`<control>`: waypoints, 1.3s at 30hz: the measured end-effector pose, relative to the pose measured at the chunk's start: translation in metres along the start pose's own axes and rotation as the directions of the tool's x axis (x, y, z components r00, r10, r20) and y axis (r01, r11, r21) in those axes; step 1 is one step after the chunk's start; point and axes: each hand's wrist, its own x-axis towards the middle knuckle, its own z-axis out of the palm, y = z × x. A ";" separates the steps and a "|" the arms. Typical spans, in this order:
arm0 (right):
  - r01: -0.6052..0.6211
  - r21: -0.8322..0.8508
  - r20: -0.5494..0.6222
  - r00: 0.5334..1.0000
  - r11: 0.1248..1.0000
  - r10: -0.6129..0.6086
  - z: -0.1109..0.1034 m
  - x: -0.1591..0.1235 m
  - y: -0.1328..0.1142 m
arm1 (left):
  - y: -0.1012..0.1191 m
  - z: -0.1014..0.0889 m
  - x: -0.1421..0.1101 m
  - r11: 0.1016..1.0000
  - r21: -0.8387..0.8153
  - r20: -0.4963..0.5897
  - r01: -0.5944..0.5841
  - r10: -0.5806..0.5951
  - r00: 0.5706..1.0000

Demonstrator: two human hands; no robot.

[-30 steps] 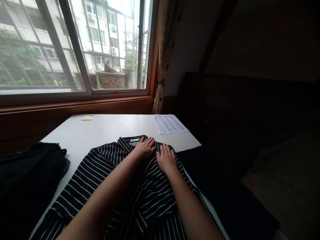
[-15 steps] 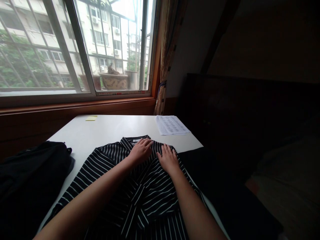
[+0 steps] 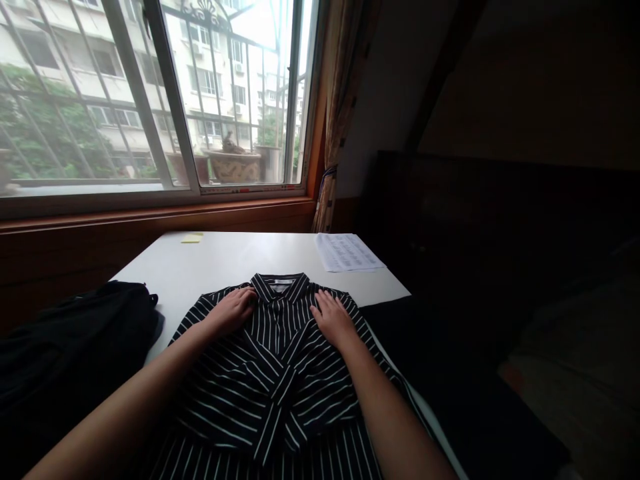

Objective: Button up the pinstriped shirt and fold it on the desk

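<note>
A black shirt with white stripes (image 3: 277,333) lies spread on the white table, collar toward the window and both sleeves crossed over its front. On its left shoulder area in the picture, beside the collar, rests my left hand (image 3: 234,309), palm down with fingers stretched out. My right hand (image 3: 335,319) lies flat on the opposite shoulder, its fingers spread on the cloth. Neither hand grips anything visible. The shirt's lower end runs out of the frame at the bottom.
Dark clothing (image 3: 95,333) is heaped at the table's left edge, and dark cloth (image 3: 440,360) lies along the right. Printed sheets (image 3: 347,252) and a yellow sticky note (image 3: 192,238) lie at the far end of the white table (image 3: 240,250), below the window.
My left hand has moved left from the collar to the shoulder, uncovering the collar and its label. The right hand stays on its shoulder. The view has shifted slightly.
</note>
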 end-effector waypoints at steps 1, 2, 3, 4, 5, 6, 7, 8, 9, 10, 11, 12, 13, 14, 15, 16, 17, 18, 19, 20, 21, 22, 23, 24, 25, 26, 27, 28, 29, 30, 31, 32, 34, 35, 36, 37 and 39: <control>-0.001 -0.004 0.001 1.000 1.000 0.001 0.000 0.000 0.000 | -0.001 0.001 0.000 1.000 -0.004 -0.003 0.015 -0.015 1.000; -0.001 -0.008 0.001 1.000 1.000 0.001 0.001 0.000 0.000 | -0.001 0.002 -0.001 0.999 -0.005 -0.007 0.033 -0.034 0.999; 0.000 -0.012 0.000 1.000 1.000 0.000 0.001 0.000 0.000 | -0.002 0.003 -0.002 0.999 -0.005 -0.010 0.054 -0.054 0.999; 0.001 -0.016 -0.002 1.000 1.000 -0.001 0.001 0.000 0.000 | -0.003 0.003 -0.003 0.997 -0.003 -0.009 0.073 -0.073 0.997; 0.001 -0.019 -0.005 1.000 1.000 -0.001 0.001 0.000 0.000 | -0.004 0.002 -0.004 0.996 0.000 -0.006 0.089 -0.089 0.996; 0.003 -0.023 -0.007 1.000 1.000 -0.003 0.001 0.001 0.000 | -0.005 0.002 -0.005 0.995 0.004 0.002 0.098 -0.098 0.995; 0.005 -0.026 -0.009 1.000 1.000 -0.005 0.001 0.002 -0.001 | -0.007 0.003 -0.005 0.995 0.009 0.012 0.102 -0.102 0.995; 0.009 -0.029 -0.012 1.000 1.000 -0.009 0.000 0.003 -0.002 | -0.008 0.003 -0.005 0.994 0.015 0.023 0.104 -0.105 0.994; 0.016 -0.032 -0.013 1.000 0.999 -0.017 0.000 0.006 -0.004 | -0.009 0.004 -0.005 0.994 0.023 0.034 0.108 -0.109 0.994; 0.026 -0.034 -0.013 1.000 0.999 -0.027 0.000 0.008 -0.007 | -0.010 0.006 -0.004 0.993 0.031 0.044 0.115 -0.116 0.992; 0.041 -0.035 -0.010 0.999 0.999 -0.041 0.000 0.012 -0.009 | -0.011 0.007 -0.003 0.991 0.039 0.053 0.124 -0.126 0.991; 0.057 -0.035 -0.004 0.998 0.998 -0.057 0.001 0.016 -0.012 | -0.011 0.009 -0.002 0.989 0.047 0.062 0.137 -0.140 0.988; 0.073 -0.035 0.008 0.997 0.997 -0.073 0.001 0.020 -0.015 | -0.012 0.011 -0.001 0.987 0.055 0.071 0.150 -0.153 0.986; 0.084 -0.034 0.022 0.996 0.996 -0.084 0.002 0.025 -0.018 | -0.012 0.012 0.000 0.985 0.062 0.081 0.161 -0.166 0.983; 0.090 -0.033 0.037 0.995 0.995 -0.089 0.003 0.030 -0.020 | -0.012 0.013 0.001 0.983 0.068 0.092 0.172 -0.177 0.980; 0.090 -0.032 0.051 0.995 0.995 -0.088 0.004 0.034 -0.022 | -0.013 0.014 0.002 0.981 0.073 0.103 0.180 -0.187 0.977; 0.084 -0.031 0.061 0.995 0.996 -0.082 0.005 0.038 -0.023 | -0.013 0.014 0.003 0.979 0.078 0.113 0.187 -0.195 0.974; 0.076 -0.031 0.068 0.995 0.997 -0.074 0.006 0.041 -0.023 | -0.014 0.014 0.003 0.978 0.081 0.123 0.191 -0.200 0.972; 0.068 -0.032 0.073 0.995 0.997 -0.066 0.007 0.043 -0.023 | -0.014 0.014 0.004 0.977 0.084 0.130 0.195 -0.204 0.970; 0.062 -0.033 0.077 0.995 0.998 -0.059 0.008 0.045 -0.022 | -0.015 0.014 0.004 0.977 0.086 0.135 0.197 -0.207 0.969; 0.057 -0.034 0.080 0.995 0.998 -0.054 0.008 0.046 -0.021 | -0.015 0.014 0.004 0.976 0.088 0.137 0.199 -0.210 0.968; 0.053 -0.037 0.085 0.995 0.998 -0.050 0.008 0.047 -0.021 | -0.015 0.014 0.005 0.976 0.088 0.136 0.200 -0.210 0.968; 0.050 -0.040 0.089 0.995 0.998 -0.046 0.009 0.047 -0.020 | -0.015 0.013 0.005 0.976 0.088 0.131 0.198 -0.209 0.969; 0.047 -0.044 0.094 0.995 0.998 -0.043 0.009 0.046 -0.020 | -0.015 0.012 0.005 0.977 0.087 0.121 0.195 -0.205 0.971; 0.045 -0.048 0.100 0.994 0.998 -0.040 0.009 0.046 -0.020 | -0.013 0.011 0.005 0.978 0.085 0.106 0.190 -0.199 0.974; 0.044 -0.051 0.106 0.994 0.998 -0.038 0.009 0.045 -0.020 | -0.011 0.008 0.005 0.980 0.083 0.086 0.182 -0.189 0.978; 0.043 -0.055 0.113 0.993 0.998 -0.037 0.009 0.044 -0.020 | -0.009 0.005 0.005 0.982 0.079 0.063 0.171 -0.176 0.982; 0.042 -0.058 0.119 0.992 0.997 -0.035 0.009 0.044 -0.020 | -0.005 0.000 0.005 0.985 0.074 0.038 0.156 -0.159 0.987; 0.042 -0.061 0.125 0.992 0.997 -0.034 0.009 0.044 -0.020 | -0.001 -0.004 0.005 0.988 0.068 0.014 0.136 -0.138 0.990; 0.043 -0.063 0.129 0.991 0.997 -0.034 0.009 0.044 -0.020 | 0.005 -0.008 0.005 0.992 0.060 -0.005 0.110 -0.110 0.994; 0.044 -0.064 0.132 0.991 0.997 -0.035 0.009 0.044 -0.020 | 0.011 -0.011 0.005 0.996 0.050 -0.015 0.075 -0.074 0.997; 0.045 -0.066 0.134 0.990 0.997 -0.036 0.009 0.045 -0.020 | 0.017 -0.014 0.005 0.999 0.040 -0.017 0.032 -0.031 0.999; 0.047 -0.067 0.136 0.990 0.997 -0.037 0.009 0.045 -0.021 | 0.031 -0.015 0.008 0.997 0.014 0.005 -0.078 0.078 0.997; 0.047 -0.067 0.137 0.990 0.997 -0.038 0.009 0.046 -0.021 | 0.037 -0.013 0.010 0.990 -0.004 0.036 -0.141 0.141 0.989; 0.047 -0.067 0.140 0.990 0.997 -0.037 0.009 0.046 -0.021 | 0.042 -0.010 0.011 0.980 -0.023 0.074 -0.197 0.198 0.977; 0.047 -0.067 0.142 0.989 0.997 -0.037 0.009 0.046 -0.021 | 0.045 -0.006 0.013 0.970 -0.040 0.113 -0.238 0.241 0.964; 0.047 -0.067 0.145 0.989 0.997 -0.037 0.009 0.046 -0.021 | 0.047 0.002 0.015 0.961 -0.059 0.176 -0.270 0.276 0.945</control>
